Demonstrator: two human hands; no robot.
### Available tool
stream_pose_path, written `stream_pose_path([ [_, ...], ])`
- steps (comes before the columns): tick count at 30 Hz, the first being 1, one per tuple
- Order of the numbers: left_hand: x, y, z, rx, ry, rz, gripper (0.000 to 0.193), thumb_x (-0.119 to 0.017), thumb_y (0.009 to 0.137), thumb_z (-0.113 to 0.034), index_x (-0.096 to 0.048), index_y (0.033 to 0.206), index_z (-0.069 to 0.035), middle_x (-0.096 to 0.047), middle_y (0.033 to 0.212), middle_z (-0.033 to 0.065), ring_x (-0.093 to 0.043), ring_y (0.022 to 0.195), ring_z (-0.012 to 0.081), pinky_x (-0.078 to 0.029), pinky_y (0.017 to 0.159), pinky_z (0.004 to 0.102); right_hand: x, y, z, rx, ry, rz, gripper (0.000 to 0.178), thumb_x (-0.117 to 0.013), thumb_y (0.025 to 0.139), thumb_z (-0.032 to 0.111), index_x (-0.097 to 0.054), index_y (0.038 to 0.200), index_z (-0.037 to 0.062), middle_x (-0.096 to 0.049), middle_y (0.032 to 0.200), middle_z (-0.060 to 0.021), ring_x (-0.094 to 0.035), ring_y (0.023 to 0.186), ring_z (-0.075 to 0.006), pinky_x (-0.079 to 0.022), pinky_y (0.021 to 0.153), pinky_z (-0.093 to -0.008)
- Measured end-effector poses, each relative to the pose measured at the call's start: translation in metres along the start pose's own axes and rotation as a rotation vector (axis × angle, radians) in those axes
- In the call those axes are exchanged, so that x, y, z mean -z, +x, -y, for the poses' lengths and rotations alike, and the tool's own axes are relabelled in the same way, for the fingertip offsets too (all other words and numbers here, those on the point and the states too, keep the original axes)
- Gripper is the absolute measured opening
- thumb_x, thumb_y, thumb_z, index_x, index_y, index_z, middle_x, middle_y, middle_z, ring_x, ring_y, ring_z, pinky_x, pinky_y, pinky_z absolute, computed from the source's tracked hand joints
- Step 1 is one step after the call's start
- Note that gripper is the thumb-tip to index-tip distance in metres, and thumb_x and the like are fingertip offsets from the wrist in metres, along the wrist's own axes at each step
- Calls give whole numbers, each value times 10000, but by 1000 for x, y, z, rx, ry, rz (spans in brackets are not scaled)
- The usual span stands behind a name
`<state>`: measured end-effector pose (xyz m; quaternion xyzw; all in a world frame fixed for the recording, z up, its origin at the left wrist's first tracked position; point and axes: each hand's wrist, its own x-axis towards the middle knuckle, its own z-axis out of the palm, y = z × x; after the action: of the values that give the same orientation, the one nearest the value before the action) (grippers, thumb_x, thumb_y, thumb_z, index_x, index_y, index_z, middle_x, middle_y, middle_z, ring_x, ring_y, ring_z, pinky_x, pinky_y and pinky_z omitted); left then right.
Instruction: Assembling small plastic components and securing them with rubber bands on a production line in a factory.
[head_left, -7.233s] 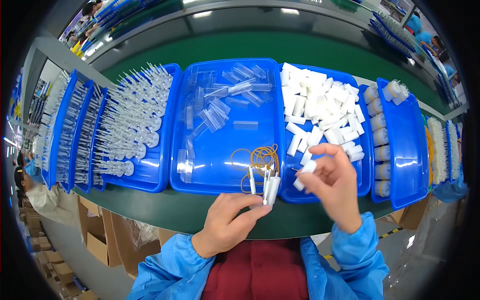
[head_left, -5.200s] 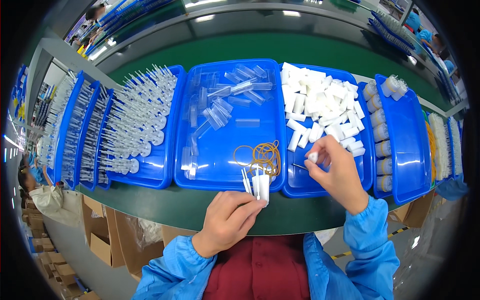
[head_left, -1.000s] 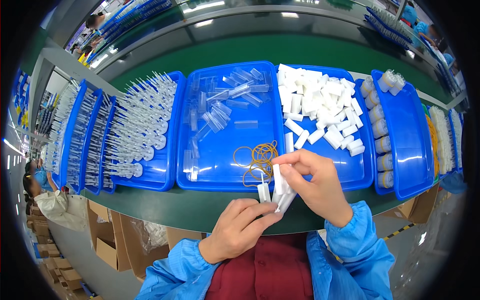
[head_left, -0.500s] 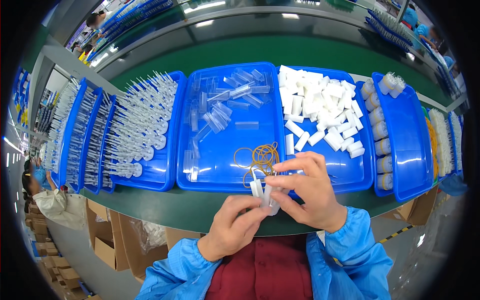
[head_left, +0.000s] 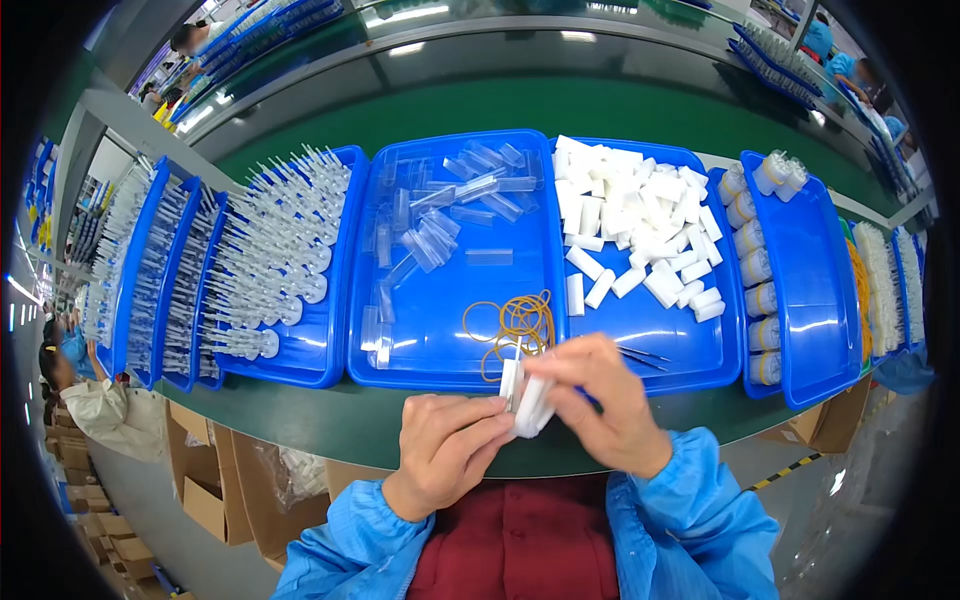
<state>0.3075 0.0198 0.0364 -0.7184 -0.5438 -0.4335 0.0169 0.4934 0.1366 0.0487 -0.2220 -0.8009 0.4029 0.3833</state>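
Note:
Over the front table edge, my left hand (head_left: 450,450) pinches a small white assembly (head_left: 509,379). It has an upright white block and a thin pale stem at its top; a wider white part (head_left: 533,410) leans out beside it on the right. My right hand (head_left: 605,405) is smeared by motion, its fingertips at that wider part, so its grip is unclear. Just beyond lie tangled tan rubber bands (head_left: 525,318) in a blue tray (head_left: 430,365) with loose clear plastic sleeves (head_left: 432,240). White foam blocks (head_left: 640,215) are heaped in the blue tray to the right.
Dark tweezers (head_left: 645,356) lie in the foam-block tray. At left, blue trays hold rows of white stemmed parts (head_left: 270,250). Bundled white parts (head_left: 762,290) line a tray at right. Cardboard boxes (head_left: 205,480) stand below the table. A person (head_left: 75,370) is at far left.
My right hand has shifted slightly down and is blurred. The wider white part now tilts away from the upright block. My left hand has moved a little left, and the tweezers show more.

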Motion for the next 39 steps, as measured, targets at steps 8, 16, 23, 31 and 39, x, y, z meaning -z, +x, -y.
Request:
stream_pose_path([
  [8, 3, 5, 3, -28, 114, 169, 391, -825, 674, -17, -726, 1041, -109, -660, 977, 9, -596, 835, 203, -405, 735, 337, 64, 28, -53, 89, -1106, 149, 230, -619, 791, 51, -685, 1012, 53, -632, 948, -69, -567, 939, -239, -427, 814, -377],
  [16, -1, 7, 2, -17, 110, 232, 429, -779, 676, -14, -732, 1091, -108, -632, 995, 16, -583, 861, 206, -407, 737, 340, 65, 28, -49, 46, -1161, 363, 128, -657, 773, 74, -625, 898, 74, -591, 833, -75, -571, 852, -254, -435, 787, -386],
  [23, -1, 7, 0, -51, 118, 282, 337, -666, 786, -105, -718, 1119, -79, -633, 1018, 33, -601, 887, 193, -423, 762, 326, 29, 19, -3, -462, 145, -38, 296, -742, 845, 42, -624, 1116, 27, -640, 807, -114, -633, 675, -173, -516, 633, -296],
  [31, 1, 12, 1, -77, 130, 292, 313, -664, 777, -112, -704, 1084, -64, -626, 1024, 42, -597, 883, 192, -430, 748, 325, 1, 5, 23, -363, 218, 107, 399, -738, 849, -3, -647, 1232, 58, -684, 948, -93, -645, 683, -123, -538, 617, -265],
  [39, -1, 13, -1, -108, 121, 303, 221, -659, 794, -112, -683, 1005, -54, -621, 1037, 51, -599, 889, 195, -437, 746, 332, 4, 7, 26, -373, 188, 195, 435, -744, 852, 22, -635, 1270, 79, -586, 928, -70, -587, 693, -125, -517, 628, -261],
])
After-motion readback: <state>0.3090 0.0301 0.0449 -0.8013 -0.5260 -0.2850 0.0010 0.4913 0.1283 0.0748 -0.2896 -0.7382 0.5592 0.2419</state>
